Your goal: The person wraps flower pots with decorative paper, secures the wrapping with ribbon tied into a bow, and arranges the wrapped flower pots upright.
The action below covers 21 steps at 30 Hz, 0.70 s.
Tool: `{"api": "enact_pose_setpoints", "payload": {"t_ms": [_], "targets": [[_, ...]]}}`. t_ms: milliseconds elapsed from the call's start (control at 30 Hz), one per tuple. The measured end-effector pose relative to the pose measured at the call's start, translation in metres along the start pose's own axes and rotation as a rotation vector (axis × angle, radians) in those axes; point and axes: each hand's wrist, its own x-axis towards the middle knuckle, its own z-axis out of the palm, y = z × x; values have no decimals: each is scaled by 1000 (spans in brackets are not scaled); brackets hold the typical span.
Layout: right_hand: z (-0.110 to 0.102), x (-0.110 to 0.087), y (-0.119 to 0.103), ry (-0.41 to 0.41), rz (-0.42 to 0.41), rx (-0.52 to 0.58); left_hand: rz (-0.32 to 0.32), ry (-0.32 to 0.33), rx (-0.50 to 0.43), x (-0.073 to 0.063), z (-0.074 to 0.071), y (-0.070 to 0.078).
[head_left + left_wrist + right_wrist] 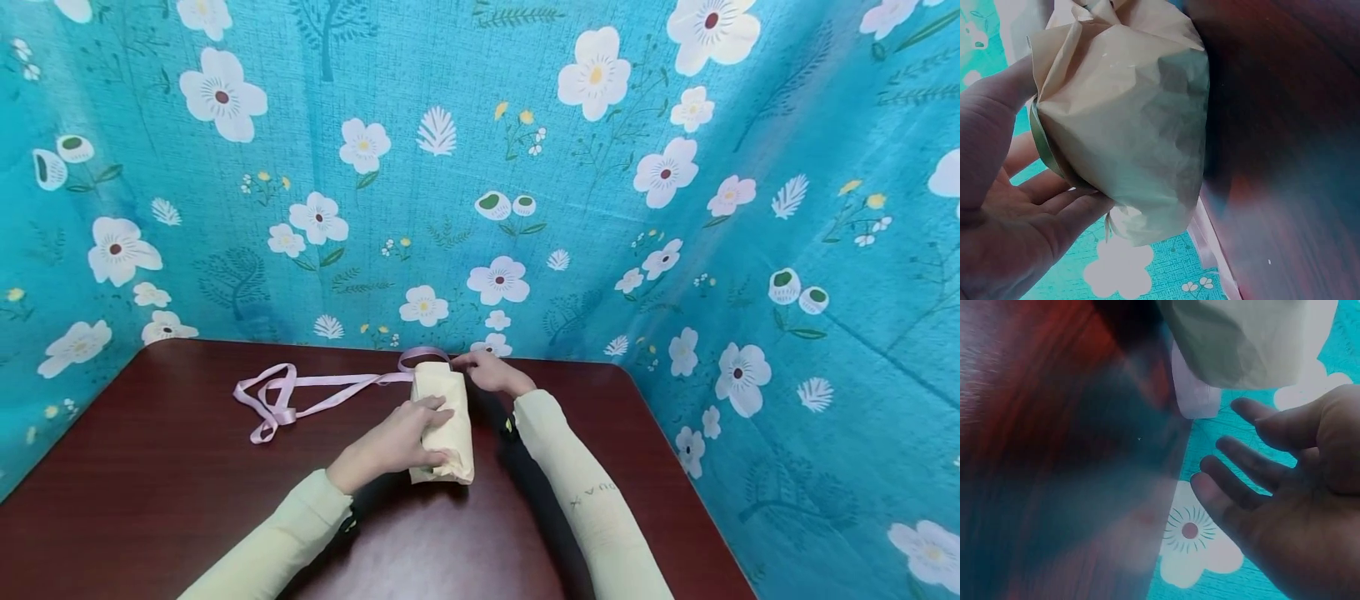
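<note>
A package wrapped in cream paper point(457, 425) stands out on the dark table, its near end crumpled. My left hand point(401, 437) lies across it and grips it, thumb at the near end and fingers farther up. In the left wrist view the creased paper package point(1141, 119) fills the space beside the left hand point(1022, 212). A pink ribbon point(315, 381) runs to the package's far end and loops behind it. My right hand point(491, 372) is beside that end. In the right wrist view its fingers point(1229, 494) are spread, apart from the ribbon point(1197, 397).
The ribbon's loose tail lies tangled on the table point(187, 467) to the left. A blue flowered cloth point(420, 208) hangs behind the table's far edge and along the right side.
</note>
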Motion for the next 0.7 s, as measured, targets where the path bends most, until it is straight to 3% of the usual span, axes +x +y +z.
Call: {"api": "enact_pose_setpoints", "payload": {"t_ms": [200, 367, 533, 600, 700], "targets": [[2, 11, 8, -62, 120, 73, -23, -29, -21, 4, 3, 5], [7, 6, 15, -107, 196, 92, -43, -47, -46, 4, 3, 7], [-5, -12, 27, -26, 160, 153, -60, -41, -72, 1, 2, 6], [-18, -24, 37, 22, 131, 122, -59, -36, -70, 0, 2, 5], [-40, -51, 59, 73, 161, 40, -53, -26, -60, 0, 2, 4]]}}
